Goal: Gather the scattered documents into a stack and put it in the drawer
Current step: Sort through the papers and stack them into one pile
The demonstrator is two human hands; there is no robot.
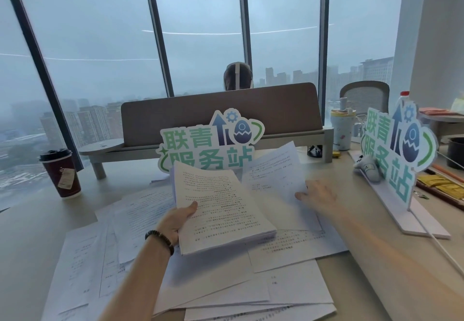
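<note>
My left hand grips the stack at its left edge, thumb on top, lifted off the desk & tilted up. Right hand is blurred, pinching the lower corner of a loose sheet raised just right of the stack, sheet edge beside the stack. More papers lie scattered flat under both arms, overlapping. Cup stands far left, near the window. Green sign stands behind the stack; 2nd sign off to the right. Bottle sits back right by the divider. No drawer in view.
</note>
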